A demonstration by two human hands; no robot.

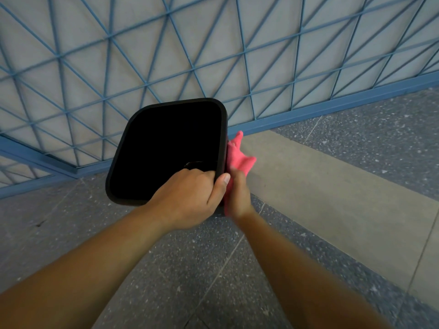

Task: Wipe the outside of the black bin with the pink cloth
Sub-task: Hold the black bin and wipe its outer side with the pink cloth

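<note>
A black bin with a rounded square rim is seen from above, its dark inside facing me. My left hand grips the rim at the near right corner, fingers curled inside and thumb on the outer edge. The pink cloth lies against the bin's right outer wall. My right hand holds the cloth's lower part against that wall, just beside my left thumb. The bin's outer sides are mostly hidden from this angle.
A blue metal lattice railing runs behind the bin, its base bar meeting the floor. Speckled grey floor tiles lie below, with a plain lighter strip to the right.
</note>
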